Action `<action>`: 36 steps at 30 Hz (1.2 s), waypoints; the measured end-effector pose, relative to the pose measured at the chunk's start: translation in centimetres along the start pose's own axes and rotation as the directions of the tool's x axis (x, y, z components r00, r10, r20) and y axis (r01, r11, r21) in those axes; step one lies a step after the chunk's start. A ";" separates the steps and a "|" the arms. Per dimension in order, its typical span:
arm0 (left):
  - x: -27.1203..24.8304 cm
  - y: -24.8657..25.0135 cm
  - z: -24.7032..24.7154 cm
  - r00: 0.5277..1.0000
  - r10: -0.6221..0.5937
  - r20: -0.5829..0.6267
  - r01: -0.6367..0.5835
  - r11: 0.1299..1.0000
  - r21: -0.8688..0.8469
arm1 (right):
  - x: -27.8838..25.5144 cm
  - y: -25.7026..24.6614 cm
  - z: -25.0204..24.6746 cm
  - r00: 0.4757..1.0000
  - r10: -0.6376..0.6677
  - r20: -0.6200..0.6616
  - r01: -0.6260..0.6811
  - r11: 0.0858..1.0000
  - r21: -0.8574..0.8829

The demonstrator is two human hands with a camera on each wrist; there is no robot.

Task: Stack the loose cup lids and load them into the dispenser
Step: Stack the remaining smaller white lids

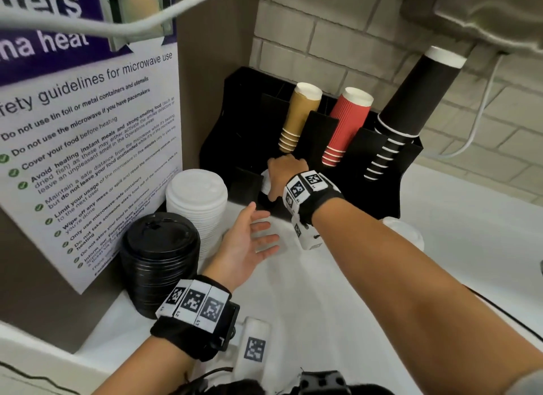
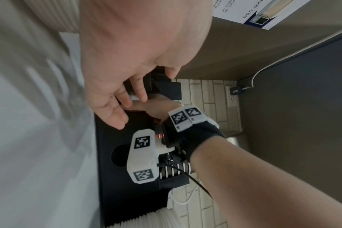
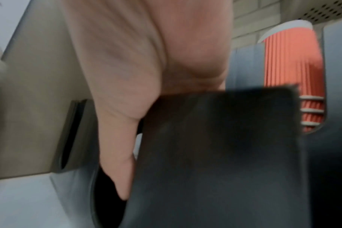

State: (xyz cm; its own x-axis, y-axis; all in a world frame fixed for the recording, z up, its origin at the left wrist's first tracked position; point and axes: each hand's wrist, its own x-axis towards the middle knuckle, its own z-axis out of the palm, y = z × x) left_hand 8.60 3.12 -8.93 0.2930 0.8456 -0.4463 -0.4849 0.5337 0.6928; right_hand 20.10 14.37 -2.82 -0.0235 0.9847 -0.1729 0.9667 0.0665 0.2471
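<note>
My right hand (image 1: 279, 172) reaches down into a front slot of the black dispenser (image 1: 388, 194), below the tan cups. It grips a small stack of white lids (image 1: 266, 183), of which only an edge shows beside the knuckles. In the right wrist view its thumb (image 3: 117, 154) runs down along a black dispenser wall (image 3: 215, 146); the other fingers are hidden. My left hand (image 1: 261, 233) hovers open just in front of the dispenser, holding nothing. In the left wrist view its fingers (image 2: 125, 101) spread close to the right hand (image 2: 158, 108) and a white lid edge (image 2: 134, 97).
A tall stack of white lids (image 1: 197, 200) and a stack of black lids (image 1: 160, 253) stand at the left by the poster wall. Tan cups (image 1: 299, 115), red cups (image 1: 346, 124) and black cups (image 1: 411, 109) fill the dispenser. One white lid (image 1: 407, 231) lies behind my right forearm.
</note>
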 end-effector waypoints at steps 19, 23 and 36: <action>0.0 0.3 0.2 0.997 0.025 0.073 -0.030 0.997 0.078 | -13.6 9.7 -0.7 0.806 0.482 -0.343 0.014 0.564 0.825; 0.0 0.4 0.6 0.993 0.039 0.110 -0.051 0.993 0.111 | -18.6 13.2 2.6 0.737 0.656 -0.165 -0.222 0.465 0.857; -0.2 -0.4 1.8 0.984 0.042 0.173 -0.073 0.982 0.172 | -19.9 13.7 6.5 0.811 0.583 0.041 -0.351 0.430 0.832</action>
State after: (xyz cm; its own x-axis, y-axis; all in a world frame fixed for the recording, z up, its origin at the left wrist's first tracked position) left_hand 10.20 2.78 -8.15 0.4101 0.8570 -0.3119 -0.3557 0.4652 0.8106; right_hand 35.45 -5.41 -2.20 0.5550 0.8311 -0.0358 0.6356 -0.4515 -0.6263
